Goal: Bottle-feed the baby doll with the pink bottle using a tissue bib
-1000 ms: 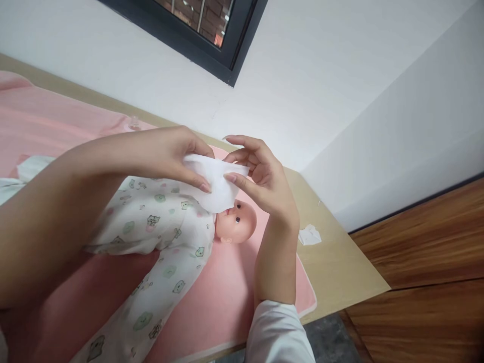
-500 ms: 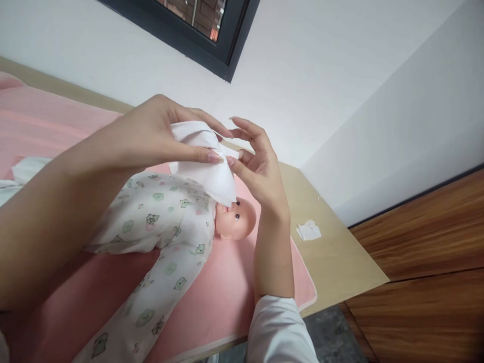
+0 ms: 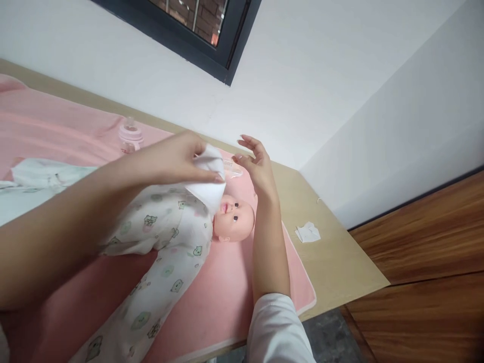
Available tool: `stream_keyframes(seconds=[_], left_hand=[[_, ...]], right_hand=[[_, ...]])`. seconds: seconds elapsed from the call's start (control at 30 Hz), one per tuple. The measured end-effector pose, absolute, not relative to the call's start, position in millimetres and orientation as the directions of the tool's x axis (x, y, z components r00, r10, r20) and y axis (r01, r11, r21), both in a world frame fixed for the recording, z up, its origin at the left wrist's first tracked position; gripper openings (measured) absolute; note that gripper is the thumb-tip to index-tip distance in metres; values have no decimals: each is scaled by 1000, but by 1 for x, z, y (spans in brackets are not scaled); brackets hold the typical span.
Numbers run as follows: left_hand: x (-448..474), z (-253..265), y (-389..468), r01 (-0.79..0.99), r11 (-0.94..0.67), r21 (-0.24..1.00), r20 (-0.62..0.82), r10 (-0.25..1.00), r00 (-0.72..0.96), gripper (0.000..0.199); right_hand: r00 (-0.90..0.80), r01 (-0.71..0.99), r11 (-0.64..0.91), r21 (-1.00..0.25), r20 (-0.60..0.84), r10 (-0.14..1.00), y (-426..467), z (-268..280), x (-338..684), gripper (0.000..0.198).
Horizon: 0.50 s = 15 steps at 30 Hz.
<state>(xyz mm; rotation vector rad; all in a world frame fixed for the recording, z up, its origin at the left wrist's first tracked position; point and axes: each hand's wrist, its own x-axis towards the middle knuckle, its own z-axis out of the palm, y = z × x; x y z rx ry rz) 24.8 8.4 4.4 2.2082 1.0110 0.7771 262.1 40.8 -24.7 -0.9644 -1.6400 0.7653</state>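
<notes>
My left hand [image 3: 192, 159] pinches a thin white cloth [image 3: 212, 189], which hangs from the fingers over the doll's upper chest and beside its chin. To the right, my right hand [image 3: 255, 159] is raised apart from the cloth, fingers curved and spread, with nothing visible in it. Below both hands a baby doll [image 3: 234, 222] lies on its back, its face uncovered. It wears a white outfit [image 3: 181, 237] printed with green bears, one sleeve stretched toward me.
A pink mat [image 3: 212, 302] covers much of the wooden table [image 3: 340, 267]. A pink-topped baby bottle [image 3: 130, 136] stands behind my left wrist; a clear printed object [image 3: 234, 170] lies near my right hand. A crumpled white tissue [image 3: 308, 232] rests at right. Wall and window frame [image 3: 227, 70] rise behind.
My hands have separated; the right has let go of the cloth. My left hand has lowered with the cloth, off the doll's mouth, bringing the bottle and clear object into view.
</notes>
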Motion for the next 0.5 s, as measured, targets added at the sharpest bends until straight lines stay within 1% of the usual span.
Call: stream_keyframes(seconds=[0.07,0.2,0.27,0.33,0.5], left_hand=[[36,-4,10,500,-582,642,203,757,621,40],[55,-17,9,572,-622,534,118,725,679,35],[60,-22,8,583,-627,517,87,716,693,34],[62,-24,9,568,-647,509,85,694,715,34],[63,-26,10,549,-666,505,73,667,742,33]], right_hand=[[-106,175,403,-898,390,915,59,-41,276,51],[-78,93,203,-975,196,978,84,-83,309,41],[-28,68,101,-993,99,995,90,-105,323,38],[16,39,33,-999,33,999,93,-124,333,37],[11,-34,-43,-999,-43,999,93,-151,340,37]])
